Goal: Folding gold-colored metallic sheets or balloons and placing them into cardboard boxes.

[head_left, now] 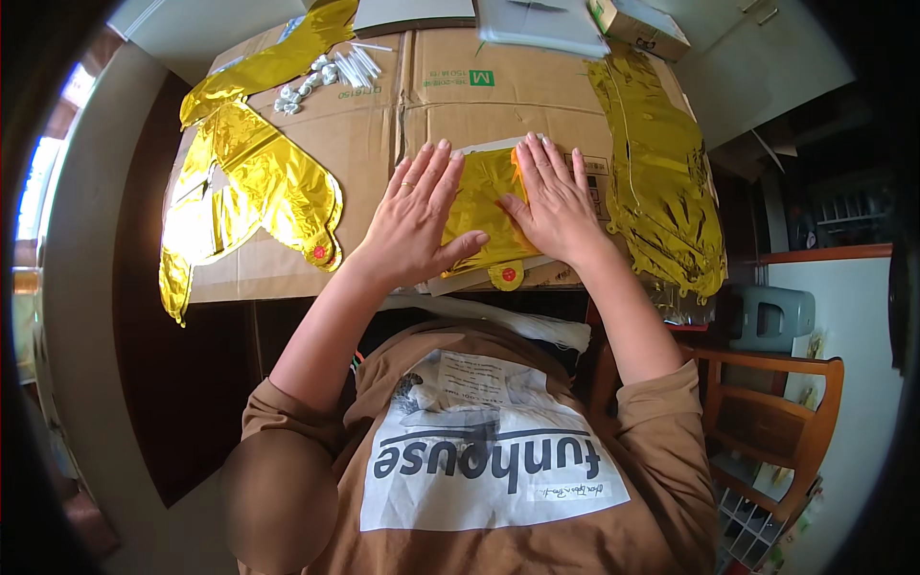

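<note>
Both hands press flat on a folded gold foil balloon [484, 196] near the front edge of the cardboard. My left hand [412, 216], wearing a ring, lies along its left side with fingers stretched out and the thumb apart. On its right side rests my right hand [556, 206], fingers extended, next to a bit of orange [518, 165]. A round gold tab with a red mark [507, 276] sticks out at the near edge. Pale sheet material shows partly from beneath the foil. Neither hand grips anything.
A flat gold foil balloon [278, 177] lies left; more gold foil [661, 163] covers the right side. White sticks [357, 67] and small white pieces [289, 99] sit at the back left. Behind are clear plastic bags [541, 27] and a box [640, 29]. A wooden chair [829, 393] stands right.
</note>
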The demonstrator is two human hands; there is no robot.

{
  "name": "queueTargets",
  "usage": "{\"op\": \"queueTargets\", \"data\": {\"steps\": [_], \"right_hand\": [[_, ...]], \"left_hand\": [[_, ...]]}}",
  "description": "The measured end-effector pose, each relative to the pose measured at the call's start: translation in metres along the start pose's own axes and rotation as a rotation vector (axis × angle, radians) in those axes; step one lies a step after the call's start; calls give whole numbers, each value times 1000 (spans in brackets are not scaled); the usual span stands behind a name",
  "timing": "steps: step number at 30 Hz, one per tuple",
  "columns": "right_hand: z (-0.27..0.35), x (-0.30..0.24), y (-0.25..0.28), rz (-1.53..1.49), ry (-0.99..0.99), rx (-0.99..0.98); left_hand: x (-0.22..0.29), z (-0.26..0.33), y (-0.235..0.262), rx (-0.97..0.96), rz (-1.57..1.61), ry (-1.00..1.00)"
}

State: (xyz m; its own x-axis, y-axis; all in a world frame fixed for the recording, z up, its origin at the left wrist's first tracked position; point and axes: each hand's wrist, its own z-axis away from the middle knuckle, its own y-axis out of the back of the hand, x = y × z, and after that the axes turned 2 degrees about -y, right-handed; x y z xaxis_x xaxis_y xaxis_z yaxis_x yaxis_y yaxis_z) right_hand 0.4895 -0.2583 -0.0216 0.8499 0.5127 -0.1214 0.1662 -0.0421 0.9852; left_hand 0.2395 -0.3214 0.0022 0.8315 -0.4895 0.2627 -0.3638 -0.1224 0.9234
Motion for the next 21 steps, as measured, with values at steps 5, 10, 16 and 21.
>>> {"op": "queueTargets", "data": {"steps": [5, 10, 16, 21], "right_hand": [[0, 0, -2, -13, -7, 15], [-1, -2, -1, -12, -12, -1], [1, -1, -1, -20, -16, 11], [0, 0, -2, -29, -11, 33]], "left_hand": [[-12, 8, -22, -46, -127, -31], [-22, 7, -12, -71, 132, 78], [-42, 6, 27, 104, 866, 355], [-28, 1, 8, 198, 898, 345]]}}
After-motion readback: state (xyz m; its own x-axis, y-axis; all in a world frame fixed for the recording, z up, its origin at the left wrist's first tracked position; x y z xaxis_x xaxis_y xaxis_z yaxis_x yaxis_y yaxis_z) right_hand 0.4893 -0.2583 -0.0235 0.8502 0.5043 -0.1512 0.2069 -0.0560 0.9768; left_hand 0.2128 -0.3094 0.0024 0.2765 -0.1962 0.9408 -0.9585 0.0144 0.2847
